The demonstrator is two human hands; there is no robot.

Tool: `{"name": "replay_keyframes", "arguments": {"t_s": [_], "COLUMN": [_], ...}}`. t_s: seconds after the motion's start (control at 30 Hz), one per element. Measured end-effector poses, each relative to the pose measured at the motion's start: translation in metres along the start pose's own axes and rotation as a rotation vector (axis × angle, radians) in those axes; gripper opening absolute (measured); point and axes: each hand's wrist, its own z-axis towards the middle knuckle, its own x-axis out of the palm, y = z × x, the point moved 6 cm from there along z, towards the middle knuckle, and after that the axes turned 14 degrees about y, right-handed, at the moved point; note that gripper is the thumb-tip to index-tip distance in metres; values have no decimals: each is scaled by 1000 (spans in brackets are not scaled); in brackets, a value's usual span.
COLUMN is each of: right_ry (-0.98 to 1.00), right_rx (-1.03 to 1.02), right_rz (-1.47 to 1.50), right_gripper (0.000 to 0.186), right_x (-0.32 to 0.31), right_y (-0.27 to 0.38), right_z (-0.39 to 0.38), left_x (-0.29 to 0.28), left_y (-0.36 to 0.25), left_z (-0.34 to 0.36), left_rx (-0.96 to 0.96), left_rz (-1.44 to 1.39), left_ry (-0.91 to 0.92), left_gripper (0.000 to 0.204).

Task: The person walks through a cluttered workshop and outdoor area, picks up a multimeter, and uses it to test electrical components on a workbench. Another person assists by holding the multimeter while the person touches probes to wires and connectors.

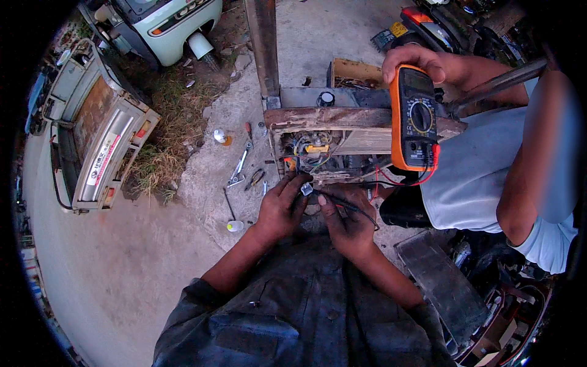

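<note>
My left hand (280, 209) is closed on a small white wire connector (307, 189), held in front of an open compartment with wires (313, 147). In my right hand (350, 227) is a black test probe (351, 208), pinched between thumb and fingers, its front end close to the connector. Whether the tip touches the connector's contacts is too small to tell. Red and black leads (391, 182) run to an orange and dark multimeter (416, 119). Another person's hand (413, 60) holds that meter upright at the right.
On the concrete to the left lie wrenches (239, 164), pliers (255, 178), a screwdriver (248, 129) and small bottles (235, 226). A metal post (264, 49) rises beyond the compartment. The other person stands close at my right, beside a dark panel (449, 284). Parked vehicles (165, 30) are farther off.
</note>
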Motion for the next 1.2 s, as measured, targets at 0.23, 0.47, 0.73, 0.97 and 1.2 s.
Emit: {"name": "replay_keyframes", "arguments": {"t_s": [0.23,0.47,0.73,0.97,1.2], "right_ry": [38,33,74,1,9], "right_rx": [12,51,48,-43,-58], "right_rz": [22,96,4,28,88], "right_gripper": [16,14,17,17,17], "right_x": [1,6,1,0,-6], "right_y": [-5,-11,-14,-13,-11], "right_z": [-3,-2,-2,-6,-1], "left_x": [-1,0,1,3,5], "left_y": [-4,-3,-1,-2,-6], "left_z": [2,2,5,5,7], "left_rx": [8,12,13,-51,-17], "left_rz": [28,65,30,26,-5], "left_ry": [-2,-10,-4,27,22], "left_gripper": [45,45,43,46,44]}}
